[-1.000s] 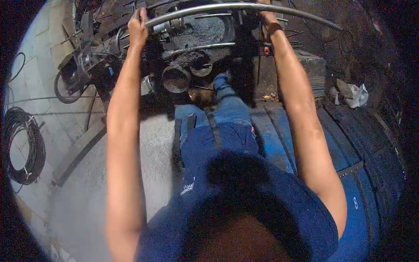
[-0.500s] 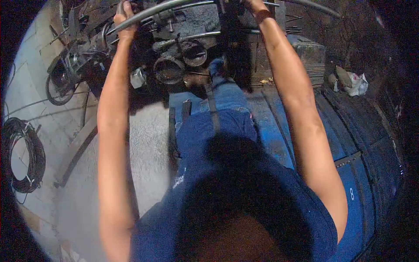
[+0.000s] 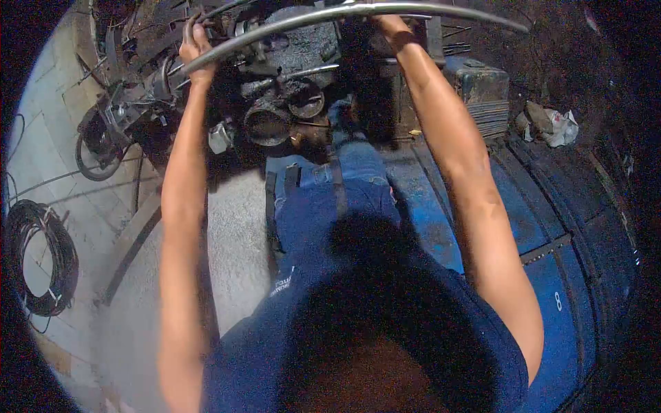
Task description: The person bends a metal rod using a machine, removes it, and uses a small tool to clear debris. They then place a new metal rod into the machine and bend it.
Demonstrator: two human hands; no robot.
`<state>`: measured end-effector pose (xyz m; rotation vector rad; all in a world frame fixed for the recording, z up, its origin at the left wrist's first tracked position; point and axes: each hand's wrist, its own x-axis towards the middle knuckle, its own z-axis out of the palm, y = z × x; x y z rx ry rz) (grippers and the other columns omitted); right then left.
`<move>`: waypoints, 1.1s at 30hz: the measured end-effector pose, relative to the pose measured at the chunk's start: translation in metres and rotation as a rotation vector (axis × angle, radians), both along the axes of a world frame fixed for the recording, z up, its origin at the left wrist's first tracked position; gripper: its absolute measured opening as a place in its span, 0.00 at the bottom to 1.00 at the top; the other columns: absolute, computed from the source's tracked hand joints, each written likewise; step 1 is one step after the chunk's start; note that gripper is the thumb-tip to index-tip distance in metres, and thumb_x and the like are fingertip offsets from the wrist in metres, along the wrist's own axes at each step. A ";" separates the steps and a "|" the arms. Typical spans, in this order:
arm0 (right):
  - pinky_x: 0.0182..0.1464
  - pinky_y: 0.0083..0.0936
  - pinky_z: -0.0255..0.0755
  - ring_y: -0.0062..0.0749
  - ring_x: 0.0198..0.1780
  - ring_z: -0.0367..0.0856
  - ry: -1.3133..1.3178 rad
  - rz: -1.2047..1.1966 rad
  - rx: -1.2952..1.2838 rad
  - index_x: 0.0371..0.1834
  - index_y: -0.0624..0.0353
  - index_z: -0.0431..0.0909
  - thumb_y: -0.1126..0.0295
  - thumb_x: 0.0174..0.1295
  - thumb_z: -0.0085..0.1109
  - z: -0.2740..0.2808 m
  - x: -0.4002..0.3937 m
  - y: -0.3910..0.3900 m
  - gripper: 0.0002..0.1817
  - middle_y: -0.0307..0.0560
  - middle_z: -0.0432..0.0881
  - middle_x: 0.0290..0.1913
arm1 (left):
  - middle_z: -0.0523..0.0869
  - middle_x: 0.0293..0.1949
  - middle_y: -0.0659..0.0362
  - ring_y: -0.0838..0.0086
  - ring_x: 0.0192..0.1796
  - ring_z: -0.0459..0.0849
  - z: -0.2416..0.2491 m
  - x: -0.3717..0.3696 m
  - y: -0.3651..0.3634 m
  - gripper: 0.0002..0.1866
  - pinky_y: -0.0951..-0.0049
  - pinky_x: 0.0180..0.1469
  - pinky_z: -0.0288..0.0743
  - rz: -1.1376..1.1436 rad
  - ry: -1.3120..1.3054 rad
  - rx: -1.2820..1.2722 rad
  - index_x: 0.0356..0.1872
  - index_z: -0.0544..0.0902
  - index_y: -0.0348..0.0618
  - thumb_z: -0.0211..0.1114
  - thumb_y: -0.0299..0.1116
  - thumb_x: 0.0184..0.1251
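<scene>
A long curved metal tube (image 3: pixel 289 22) arcs across the top of the head view. My left hand (image 3: pixel 197 47) is raised at the upper left, beside the tube's left end, with its fingers partly showing; their grip is unclear. At the top centre my right hand (image 3: pixel 385 24) is just behind the tube, its fingers hidden by the tube and the dark. Below the tube lie two round, dark metal openings (image 3: pixel 268 125) and greasy machine parts.
A coil of black cable (image 3: pixel 62 255) lies on the pale floor at the left. A wheel (image 3: pixel 100 155) stands near the machine. At the right are a ribbed metal box (image 3: pixel 478 86), a white bag (image 3: pixel 563 129) and a blue surface (image 3: pixel 551 296) with dark strips.
The tube's middle now stands lower in the view. My right hand has shifted slightly left. The floor items appear slightly lower.
</scene>
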<state>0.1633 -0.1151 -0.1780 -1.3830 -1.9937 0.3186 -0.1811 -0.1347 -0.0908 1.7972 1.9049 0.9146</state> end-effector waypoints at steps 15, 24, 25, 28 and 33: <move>0.39 0.22 0.69 0.29 0.33 0.78 0.584 0.130 -0.608 0.25 0.69 0.78 0.69 0.52 0.47 0.091 -0.013 0.011 0.13 0.48 0.81 0.28 | 0.82 0.41 0.51 0.65 0.41 0.80 0.010 0.001 0.003 0.20 0.69 0.45 0.71 -0.083 -0.193 -0.033 0.55 0.71 0.40 0.41 0.38 0.68; 0.39 0.21 0.67 0.28 0.32 0.76 0.548 0.158 -0.609 0.26 0.70 0.79 0.70 0.50 0.45 0.102 -0.016 0.012 0.14 0.49 0.80 0.28 | 0.82 0.39 0.52 0.68 0.39 0.80 0.011 0.003 0.007 0.23 0.71 0.43 0.71 -0.098 -0.223 -0.028 0.55 0.70 0.39 0.41 0.43 0.67; 0.39 0.21 0.67 0.28 0.33 0.77 0.528 0.176 -0.531 0.26 0.70 0.79 0.70 0.50 0.45 0.107 -0.018 0.011 0.14 0.49 0.80 0.29 | 0.82 0.39 0.52 0.68 0.40 0.80 0.010 0.004 0.008 0.23 0.72 0.42 0.70 -0.133 -0.204 0.073 0.55 0.70 0.39 0.41 0.44 0.67; 0.39 0.21 0.68 0.29 0.33 0.77 0.556 0.197 -0.521 0.26 0.71 0.78 0.69 0.50 0.44 0.100 -0.016 0.014 0.15 0.50 0.81 0.29 | 0.82 0.39 0.51 0.68 0.41 0.80 0.011 0.004 0.006 0.23 0.73 0.43 0.70 -0.105 -0.228 -0.014 0.55 0.70 0.40 0.41 0.44 0.67; 0.40 0.20 0.68 0.28 0.33 0.76 0.635 0.139 -0.688 0.28 0.71 0.78 0.69 0.51 0.43 0.097 -0.014 0.013 0.16 0.50 0.81 0.29 | 0.82 0.39 0.51 0.67 0.41 0.80 0.007 0.002 0.006 0.22 0.72 0.43 0.70 -0.097 -0.237 -0.018 0.55 0.70 0.40 0.42 0.42 0.67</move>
